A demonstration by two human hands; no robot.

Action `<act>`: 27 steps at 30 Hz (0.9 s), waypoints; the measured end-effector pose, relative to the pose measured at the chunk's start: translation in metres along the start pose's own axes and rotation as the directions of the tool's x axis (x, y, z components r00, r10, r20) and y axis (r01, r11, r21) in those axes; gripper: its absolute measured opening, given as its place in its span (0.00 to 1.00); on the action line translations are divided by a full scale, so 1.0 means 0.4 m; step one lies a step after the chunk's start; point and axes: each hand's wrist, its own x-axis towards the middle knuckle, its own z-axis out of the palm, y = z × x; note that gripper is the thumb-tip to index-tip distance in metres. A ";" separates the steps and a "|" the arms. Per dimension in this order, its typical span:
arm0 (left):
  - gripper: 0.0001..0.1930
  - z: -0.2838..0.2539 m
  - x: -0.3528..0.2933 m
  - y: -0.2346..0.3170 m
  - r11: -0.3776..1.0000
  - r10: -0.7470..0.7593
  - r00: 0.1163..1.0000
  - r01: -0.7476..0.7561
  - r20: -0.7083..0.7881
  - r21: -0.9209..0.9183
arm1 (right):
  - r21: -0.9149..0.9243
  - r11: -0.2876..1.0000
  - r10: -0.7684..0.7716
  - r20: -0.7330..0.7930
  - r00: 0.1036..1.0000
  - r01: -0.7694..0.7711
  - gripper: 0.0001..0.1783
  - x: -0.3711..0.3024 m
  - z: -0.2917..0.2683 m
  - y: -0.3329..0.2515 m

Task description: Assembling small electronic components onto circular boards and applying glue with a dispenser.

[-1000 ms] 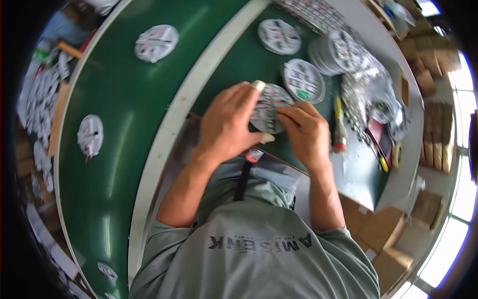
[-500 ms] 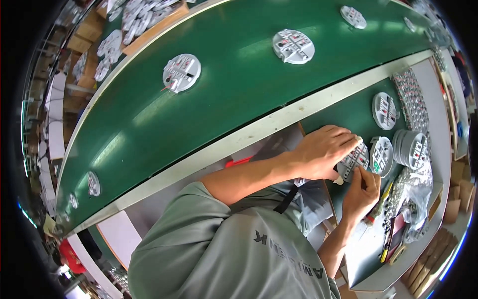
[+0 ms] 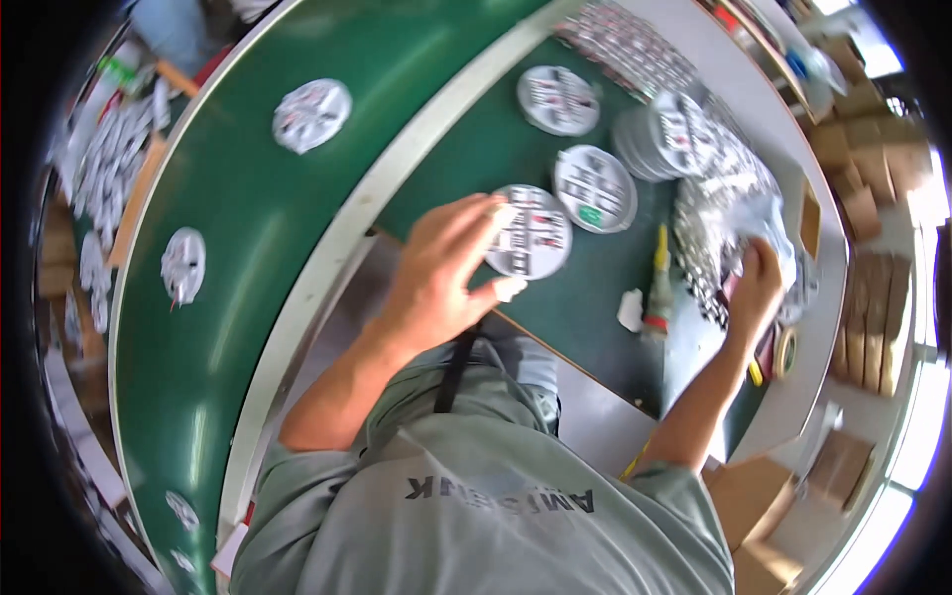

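My left hand grips the near-left rim of a round white plastic disc with dark and red parts on its face; pale covers sit on the thumb and a fingertip. Just beyond it lies a similar disc with a green patch. Another disc rests farther off, beside a stack of discs. At the right, my right hand is at a clear plastic bag, its fingers bent together; what they hold, if anything, is hidden.
A long green belt with several discs runs along the left behind a pale rail. Sheets of small metallic parts line the bench's far side. A green-and-yellow screwdriver and a tape roll lie at the right. Cardboard boxes stand beyond.
My right hand has left the disc and moved right to the plastic bag. The left hand still holds the disc. The view has turned to the right.
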 end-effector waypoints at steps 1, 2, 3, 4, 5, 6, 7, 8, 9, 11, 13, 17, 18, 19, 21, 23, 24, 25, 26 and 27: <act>0.42 0.005 -0.012 -0.001 1.000 -0.020 0.999 0.021 -0.030 0.010 | -0.076 0.996 -0.042 0.060 0.997 0.047 0.16 0.043 0.021 0.032; 0.42 0.012 -0.014 0.002 1.000 -0.002 1.000 0.002 -0.007 -0.001 | -0.146 0.985 -0.075 0.126 0.989 0.094 0.16 0.079 0.037 0.064; 0.42 0.018 -0.016 0.006 0.999 -0.032 0.999 0.032 -0.006 0.007 | -0.186 0.979 -0.048 0.210 0.976 0.089 0.16 0.110 0.051 0.095; 0.43 0.023 -0.018 0.009 0.997 -0.070 0.997 0.070 -0.014 0.026 | -0.212 0.972 -0.029 0.299 0.954 0.096 0.17 0.134 0.070 0.124; 0.43 0.031 -0.017 0.015 0.993 -0.108 0.994 0.109 -0.025 0.049 | -0.206 0.975 -0.019 0.296 0.955 0.083 0.17 0.142 0.085 0.153; 0.43 0.036 -0.018 0.024 0.992 -0.106 0.994 0.107 -0.016 0.060 | -0.220 0.963 -0.096 0.257 0.962 0.155 0.17 0.146 0.104 0.181; 0.44 0.036 -0.021 0.034 0.991 -0.101 0.995 0.101 -0.004 0.088 | -0.229 0.945 -0.182 0.221 0.958 0.233 0.17 0.147 0.124 0.181; 0.46 0.036 -0.024 0.043 0.989 -0.096 0.995 0.094 0.007 0.116 | -0.241 0.921 -0.268 0.184 0.946 0.307 0.18 0.145 0.139 0.182; 0.47 0.036 -0.026 0.050 0.986 -0.091 0.996 0.087 0.018 0.142 | -0.225 0.925 -0.269 0.184 0.946 0.306 0.18 0.142 0.142 0.184; 0.48 0.034 -0.029 0.057 0.981 -0.108 0.993 0.101 0.038 0.163 | -0.219 0.953 -0.171 0.180 0.969 0.209 0.18 0.139 0.123 0.191; 0.51 0.032 -0.038 0.067 0.973 -0.158 0.985 0.145 0.063 0.180 | -0.198 0.965 -0.135 0.193 0.972 0.173 0.18 0.135 0.122 0.179; 0.51 0.048 -0.013 0.078 0.964 -0.178 0.978 0.151 0.109 0.220 | -0.198 0.980 0.041 0.119 0.992 -0.016 0.21 0.125 0.130 0.179; 0.51 0.048 -0.002 0.078 0.962 -0.179 0.978 0.150 0.108 0.230 | -0.130 0.991 0.020 0.073 0.997 -0.010 0.20 0.125 0.128 0.182; 0.51 0.048 0.010 0.077 0.955 -0.171 0.977 0.132 0.127 0.265 | -0.063 0.998 0.003 0.025 1.000 -0.002 0.19 0.125 0.126 0.186; 0.52 0.048 0.027 0.076 0.939 -0.158 0.973 0.096 0.167 0.329 | 0.008 1.000 -0.008 -0.022 1.000 0.008 0.18 0.125 0.120 0.191; 0.52 0.048 0.042 0.076 0.934 -0.144 0.965 0.060 0.217 0.351 | 0.112 0.993 0.037 -0.015 0.999 -0.035 0.21 0.123 0.106 0.199; 0.53 0.047 0.047 0.075 0.929 -0.133 0.956 0.027 0.263 0.369 | 0.162 0.985 0.059 -0.009 0.998 -0.057 0.22 0.123 0.102 0.201; 0.53 0.046 0.049 0.074 0.923 -0.123 0.943 -0.006 0.309 0.385 | 0.158 0.986 0.062 -0.006 0.998 -0.060 0.22 0.124 0.102 0.200; 0.53 0.043 0.047 0.073 0.925 -0.126 0.942 -0.003 0.312 0.381 | 0.163 0.986 0.040 -0.032 0.999 -0.035 0.23 0.126 0.105 0.196; 0.55 0.041 0.042 0.070 0.939 -0.138 0.944 0.029 0.300 0.342 | 0.164 0.986 0.019 -0.059 0.998 -0.009 0.23 0.129 0.106 0.192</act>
